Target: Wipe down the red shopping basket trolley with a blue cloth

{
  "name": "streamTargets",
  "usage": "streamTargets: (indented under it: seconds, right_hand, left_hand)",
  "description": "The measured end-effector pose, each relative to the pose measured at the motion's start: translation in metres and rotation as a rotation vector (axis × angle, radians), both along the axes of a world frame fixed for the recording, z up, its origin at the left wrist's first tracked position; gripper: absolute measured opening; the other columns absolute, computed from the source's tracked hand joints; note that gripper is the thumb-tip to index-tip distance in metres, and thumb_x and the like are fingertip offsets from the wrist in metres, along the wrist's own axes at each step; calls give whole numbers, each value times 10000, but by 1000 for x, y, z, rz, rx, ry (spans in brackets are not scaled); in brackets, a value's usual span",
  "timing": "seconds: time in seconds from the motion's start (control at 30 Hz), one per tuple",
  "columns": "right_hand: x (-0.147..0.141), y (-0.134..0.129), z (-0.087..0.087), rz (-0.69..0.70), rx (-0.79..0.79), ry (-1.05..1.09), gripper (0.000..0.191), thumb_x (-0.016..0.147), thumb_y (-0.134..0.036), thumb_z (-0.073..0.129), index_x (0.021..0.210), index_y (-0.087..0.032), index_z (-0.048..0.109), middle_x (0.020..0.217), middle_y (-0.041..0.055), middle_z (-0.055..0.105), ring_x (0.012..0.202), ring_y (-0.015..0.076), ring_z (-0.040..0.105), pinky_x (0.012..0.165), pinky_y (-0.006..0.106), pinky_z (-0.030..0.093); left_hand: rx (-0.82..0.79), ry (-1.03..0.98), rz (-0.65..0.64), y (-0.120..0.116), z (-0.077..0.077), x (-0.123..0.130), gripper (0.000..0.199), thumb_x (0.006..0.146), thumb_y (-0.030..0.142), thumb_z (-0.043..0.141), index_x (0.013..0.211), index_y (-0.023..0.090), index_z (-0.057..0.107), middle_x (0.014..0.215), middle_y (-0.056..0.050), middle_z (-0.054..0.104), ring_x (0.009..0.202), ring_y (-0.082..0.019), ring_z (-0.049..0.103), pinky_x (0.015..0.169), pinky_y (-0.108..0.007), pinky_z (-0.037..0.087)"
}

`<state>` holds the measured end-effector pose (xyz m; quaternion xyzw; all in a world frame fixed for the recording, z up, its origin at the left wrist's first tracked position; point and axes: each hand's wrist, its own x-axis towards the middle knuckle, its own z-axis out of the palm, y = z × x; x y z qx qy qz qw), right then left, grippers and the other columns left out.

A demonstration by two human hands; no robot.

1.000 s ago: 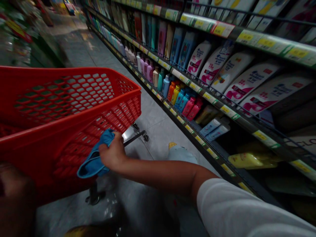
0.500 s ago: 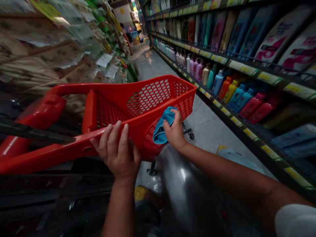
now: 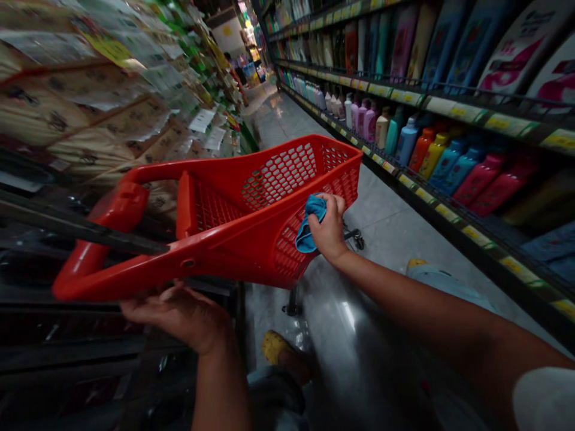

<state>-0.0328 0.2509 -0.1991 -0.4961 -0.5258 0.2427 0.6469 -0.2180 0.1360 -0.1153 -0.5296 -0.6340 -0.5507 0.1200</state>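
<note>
Cloth (image 3: pixel 309 230), blue and bunched, was against the near side of the cart (image 3: pixel 233 262) in the head view, gripped by the right hand (image 3: pixel 331 226). The left hand (image 3: pixel 191 315), loosely spread and seemingly holding nothing, was just below the cart near its handle (image 3: pixel 85 263); contact could not be told. Work on that side looked under way, though how much was done or left did not show. The cart's long axis ran forward from the handle, pointing into the distance; the cloth's slanted down toward the handle end.

From head height, we look forward and down on the red cart (image 3: pixel 242 254) close below us, the aisle floor (image 3: pixel 386 233) running away ahead.
</note>
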Motion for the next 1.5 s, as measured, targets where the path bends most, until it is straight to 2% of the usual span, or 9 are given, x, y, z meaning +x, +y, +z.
streamTargets:
  seconds: [0.1, 0.2, 0.43, 0.67, 0.83, 0.93, 1.03, 1.3, 1.5]
  right_hand:
    - [-12, -21, -3, 248, 81, -178, 498, 769, -66, 568, 1229, -254, 529, 1304, 94, 431, 1217, 242, 541, 1085, 435, 490]
    - [-20, -31, -5, 490, 147, -340, 530, 751, -48, 592, 1223, -285, 553, 1334, 66, 438, 1203, 235, 562, 1057, 427, 518]
    - [10, 30, -4, -57, -3, 4, 481, 800, -40, 484, 1248, -215, 495, 1287, 122, 409, 1259, 250, 506, 1142, 508, 421]
    - [-26, -26, -30, 460, 79, -313, 501, 748, -32, 548, 1201, -243, 527, 1311, 98, 443, 1183, 236, 562, 1046, 420, 517]
    - [-22, -11, -34, 146, -126, -99, 442, 795, -40, 497, 1215, -178, 464, 1256, 137, 431, 1229, 245, 507, 1128, 451, 443]
    - [-31, -27, -45, 250, -169, -125, 469, 792, -53, 512, 1232, -204, 448, 1256, 113, 430, 1202, 230, 523, 1113, 444, 455]
    - [-43, -42, -62, 406, -194, -151, 475, 755, -64, 532, 1200, -220, 477, 1245, 92, 461, 1182, 220, 543, 1091, 423, 469]
    - [-40, 1, -94, 23, -624, 268, 365, 723, -156, 528, 1082, -206, 490, 1132, 117, 601, 1071, 236, 605, 974, 414, 515]
    - [-56, -23, -82, 98, -597, 238, 304, 671, -139, 585, 944, -237, 493, 989, 65, 625, 942, 220, 611, 935, 412, 531]
  left_hand:
    - [248, -247, -172, 11, 7, 11, 650, 863, 669, 484, 1377, 299, 336, 1548, -120, 437, 1427, -291, 464, 1181, -550, 405]
    - [151, -363, -192, 17, 14, 16, 591, 869, 667, 470, 1297, 261, 497, 1461, -113, 557, 1397, -305, 504, 1168, -562, 435]
    - [18, -281, 21, 22, 19, 14, 523, 1000, 461, 182, 1319, 241, 533, 1386, -41, 645, 1307, -241, 602, 1046, -481, 575]
    - [118, -346, 95, 34, 18, 29, 497, 1003, 435, 183, 1195, 226, 591, 1287, -48, 693, 1232, -212, 648, 1063, -446, 558]
    - [461, -615, -224, 42, 15, 31, 366, 909, 535, 563, 973, 184, 643, 952, 2, 723, 1031, -174, 695, 1104, -391, 498]
    - [510, -649, -341, 45, 15, 32, 373, 850, 554, 660, 924, 189, 659, 872, 20, 706, 931, -164, 691, 1084, -397, 506]
    - [467, -607, -305, 45, 15, 29, 326, 875, 561, 612, 925, 242, 662, 949, 18, 728, 1012, -186, 688, 1111, -429, 496]
    - [365, -561, -262, 41, 12, 19, 308, 909, 568, 519, 901, 282, 634, 997, 15, 729, 1077, -206, 688, 1165, -466, 464]
    - [351, -577, -256, 40, 15, 28, 351, 919, 590, 484, 893, 258, 595, 988, -2, 706, 1083, -209, 676, 1165, -471, 453]
